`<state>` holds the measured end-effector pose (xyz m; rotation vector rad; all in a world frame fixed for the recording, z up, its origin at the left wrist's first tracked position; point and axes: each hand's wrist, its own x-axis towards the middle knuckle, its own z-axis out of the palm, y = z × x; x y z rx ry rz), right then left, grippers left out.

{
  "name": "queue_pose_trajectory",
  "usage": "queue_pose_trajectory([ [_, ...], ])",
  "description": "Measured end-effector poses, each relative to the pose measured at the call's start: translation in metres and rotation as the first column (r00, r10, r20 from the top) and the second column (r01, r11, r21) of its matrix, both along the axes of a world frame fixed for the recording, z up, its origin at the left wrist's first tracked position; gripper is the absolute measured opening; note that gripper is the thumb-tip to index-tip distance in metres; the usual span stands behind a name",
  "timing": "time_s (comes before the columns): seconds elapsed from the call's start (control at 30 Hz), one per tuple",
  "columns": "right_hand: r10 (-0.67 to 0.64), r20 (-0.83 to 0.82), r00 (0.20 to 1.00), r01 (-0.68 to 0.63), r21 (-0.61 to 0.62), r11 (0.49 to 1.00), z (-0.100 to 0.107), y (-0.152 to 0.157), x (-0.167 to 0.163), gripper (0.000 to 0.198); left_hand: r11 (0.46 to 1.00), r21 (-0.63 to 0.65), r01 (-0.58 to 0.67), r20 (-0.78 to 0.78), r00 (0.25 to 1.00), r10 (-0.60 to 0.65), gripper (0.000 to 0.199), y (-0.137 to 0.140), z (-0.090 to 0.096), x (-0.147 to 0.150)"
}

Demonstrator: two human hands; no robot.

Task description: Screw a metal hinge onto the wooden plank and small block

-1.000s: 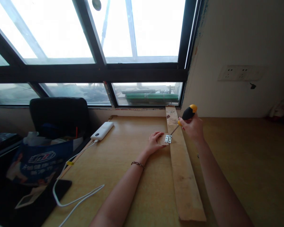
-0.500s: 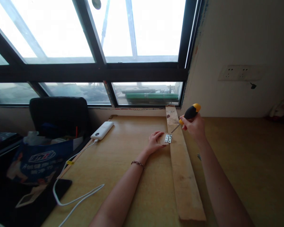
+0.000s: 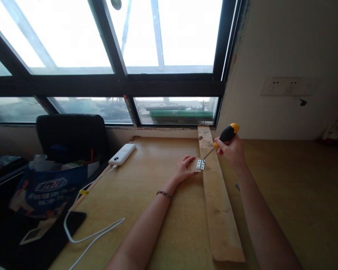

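The right hand (image 3: 231, 150) gripped a black-and-yellow-handled screwdriver (image 3: 224, 137), its tip at the small silver metal hinge (image 3: 200, 164) on the long pale wooden plank (image 3: 218, 210). At nine o'clock, the left hand (image 3: 185, 168) pressed flat, fingers extended. Whether the screws were seated could not be told.

black-and-yellow screwdriver (image 3: 224, 137), silver hinge (image 3: 200, 164), white power bank (image 3: 122, 154)
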<state>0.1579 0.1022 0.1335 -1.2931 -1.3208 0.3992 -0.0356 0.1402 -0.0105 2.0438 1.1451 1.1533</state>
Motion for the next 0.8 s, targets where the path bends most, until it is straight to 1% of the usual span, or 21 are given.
queue_pose_trajectory([
  [0.23,0.009,0.056,0.998,-0.008,-0.02,1.0,-0.006,0.004,-0.004,0.046,1.0,0.022,0.012,-0.026,1.0,-0.011,0.067,0.002,-0.003,-0.001],
  [0.37,0.097,0.02,0.995,-0.097,-0.038,0.995,-0.01,0.008,-0.003,0.043,0.998,0.053,0.036,-0.04,0.999,-0.034,0.067,0.004,-0.006,-0.002],
  [0.5,0.233,-0.012,0.972,-0.233,-0.092,0.968,-0.011,0.009,0.002,0.035,0.997,0.065,0.038,-0.044,0.998,-0.036,0.067,0.005,-0.008,-0.002],
  [0.53,0.249,-0.01,0.969,-0.248,-0.11,0.962,-0.01,0.008,0.002,0.033,0.997,0.065,0.036,-0.042,0.999,-0.033,0.067,0.006,-0.008,-0.002],
  [0.57,0.24,0.01,0.971,-0.237,-0.129,0.963,-0.009,0.008,0.002,0.032,0.997,0.065,0.035,-0.04,0.999,-0.033,0.067,0.006,-0.009,-0.002],
  [0.6,0.202,0.057,0.978,-0.192,-0.142,0.971,-0.008,0.007,0.002,0.031,0.997,0.064,0.037,-0.037,0.999,-0.034,0.067,0.006,-0.009,-0.002],
  [0.63,0.132,0.127,0.983,-0.114,-0.139,0.984,-0.008,0.007,0.001,0.03,0.997,0.063,0.039,-0.036,0.999,-0.037,0.067,0.006,-0.009,-0.002],
  [0.7,-0.066,0.281,0.958,0.09,-0.075,0.993,-0.008,0.007,-0.004,0.03,0.997,0.058,0.041,-0.038,0.999,-0.039,0.068,0.006,-0.009,-0.002],
  [0.77,-0.247,0.353,0.903,0.259,0.014,0.966,-0.011,0.008,-0.009,0.031,0.998,0.048,0.035,-0.043,0.999,-0.033,0.068,0.005,-0.008,-0.002],
  [0.8,-0.301,0.35,0.887,0.307,0.039,0.951,-0.013,0.009,-0.012,0.032,0.998,0.044,0.034,-0.044,0.999,-0.032,0.068,0.005,-0.008,-0.002],
])
